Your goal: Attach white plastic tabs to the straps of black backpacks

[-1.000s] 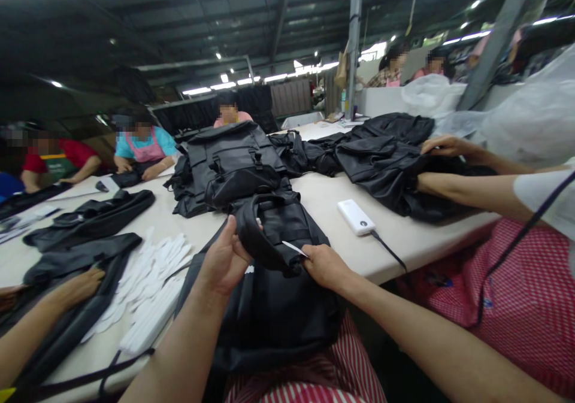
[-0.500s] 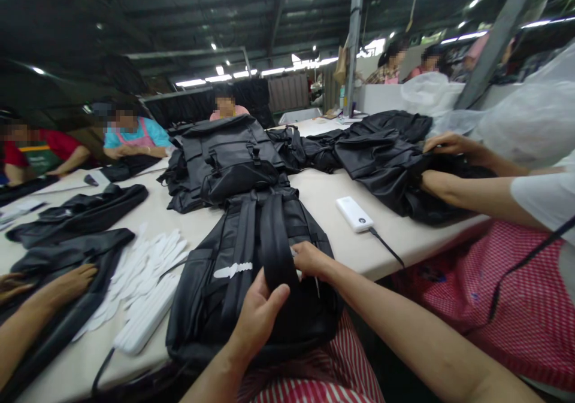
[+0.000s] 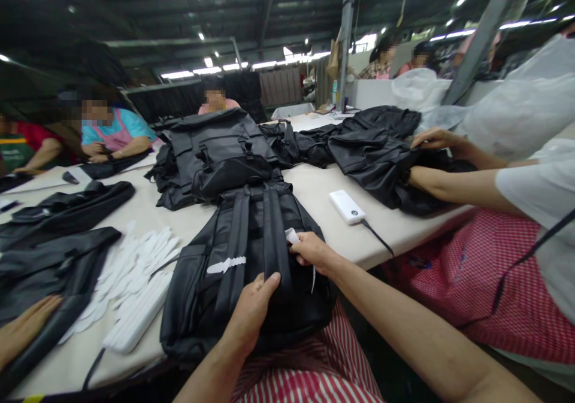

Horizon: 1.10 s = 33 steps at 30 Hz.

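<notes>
Backpack (image 3: 256,241), black and smooth with a leathery sheen, lies straps-up before me, partly on the cream-covered table (image 3: 309,182) and partly over my striped apron (image 3: 309,379). A second ago I had its right shoulder strap (image 3: 276,238) bowed up in a loop; now that strap lies long and flat along the backpack. My left hand (image 3: 254,304) rests its thumb on the strap's lower part; its fingers are mostly hidden, so I cannot tell whether they grip. My right hand (image 3: 309,250), at the backpack's right side, pinches a thin white slip (image 3: 291,235) beside the strap. Around the left shoulder strap (image 3: 236,235) sits a flat white band (image 3: 227,264), scalloped at one end. Left of the backpack spread loose white strips (image 3: 139,265), like petals; right of it lies a glossy, rounded power bank (image 3: 347,207). Beyond it slumps a creased black bag (image 3: 218,157) with buckles.
</notes>
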{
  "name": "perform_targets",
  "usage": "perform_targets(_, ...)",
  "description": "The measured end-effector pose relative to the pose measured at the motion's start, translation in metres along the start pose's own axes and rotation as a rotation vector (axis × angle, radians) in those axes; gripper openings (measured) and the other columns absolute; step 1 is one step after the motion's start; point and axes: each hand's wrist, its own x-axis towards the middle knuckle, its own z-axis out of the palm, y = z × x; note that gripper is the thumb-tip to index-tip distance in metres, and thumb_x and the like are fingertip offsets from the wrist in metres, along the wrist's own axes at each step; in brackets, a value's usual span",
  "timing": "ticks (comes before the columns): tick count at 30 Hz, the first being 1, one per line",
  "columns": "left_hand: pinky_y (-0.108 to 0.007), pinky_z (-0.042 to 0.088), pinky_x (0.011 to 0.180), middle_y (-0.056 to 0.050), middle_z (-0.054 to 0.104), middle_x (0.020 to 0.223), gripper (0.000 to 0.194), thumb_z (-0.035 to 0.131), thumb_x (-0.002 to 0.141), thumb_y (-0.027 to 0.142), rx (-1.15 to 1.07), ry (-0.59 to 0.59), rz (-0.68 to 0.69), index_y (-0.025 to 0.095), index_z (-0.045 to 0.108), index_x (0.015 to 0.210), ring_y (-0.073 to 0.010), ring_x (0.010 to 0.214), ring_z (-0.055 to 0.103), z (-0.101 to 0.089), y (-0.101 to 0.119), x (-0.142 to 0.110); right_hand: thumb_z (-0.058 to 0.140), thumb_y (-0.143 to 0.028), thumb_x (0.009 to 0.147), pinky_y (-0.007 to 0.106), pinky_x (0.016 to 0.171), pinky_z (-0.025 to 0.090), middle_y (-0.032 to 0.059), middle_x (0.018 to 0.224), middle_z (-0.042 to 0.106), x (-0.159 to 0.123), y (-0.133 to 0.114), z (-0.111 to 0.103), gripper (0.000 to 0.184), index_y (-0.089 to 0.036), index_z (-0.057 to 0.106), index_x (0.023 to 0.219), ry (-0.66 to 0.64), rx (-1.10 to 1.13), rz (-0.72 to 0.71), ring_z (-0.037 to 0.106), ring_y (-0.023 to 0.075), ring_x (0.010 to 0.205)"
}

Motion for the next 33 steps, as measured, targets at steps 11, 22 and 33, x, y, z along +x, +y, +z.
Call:
perform_targets(11, -0.028, 0.052, 0.069, -0.006, 0.068, 0.084, 0.026, 0.068, 0.071, 0.032, -0.11, -0.171, -0.071, 0.014, 0.061, 0.089, -0.0167, 0.073, 0.065, 0.002, 0.006, 0.001, 0.067, -0.038, 0.065, 0.018, 0.03, 0.013, -0.0121, 0.039, 0.031, -0.003, -0.015, 0.011, 0.03, -0.017, 0.046, 0.067, 0.049, 0.112, -0.025, 0.024, 0.002, 0.03)
perform_targets(22, -0.021, 0.053, 0.065, -0.009, 0.069, 0.085, 0.015, 0.061, 0.076, 0.012, -0.438, -0.191, -0.242, 0.009, 0.062, 0.09, -0.012, 0.07, 0.065, -0.004, 0.002, 0.001, 0.057, -0.021, 0.069, 0.018, 0.031, 0.021, -0.0029, 0.056, 0.059, -0.011, -0.018, -0.002, 0.012, -0.014, 0.057, 0.078, 0.053, -0.074, -0.101, 0.032, 0.0027, 0.032)
perform_targets(33, -0.019, 0.051, 0.046, -0.009, 0.069, 0.068, 0.007, 0.054, 0.081, 0.013, -0.515, -0.075, -0.376, 0.008, 0.06, 0.083, -0.0121, 0.052, 0.063, -0.015, 0.015, 0.0, 0.057, -0.021, 0.066, 0.017, 0.033, 0.018, -0.0097, 0.037, 0.038, -0.031, 0.0, 0.016, 0.01, -0.018, 0.048, 0.064, -0.188, 0.173, 0.12, 0.032, 0.0041, 0.031)
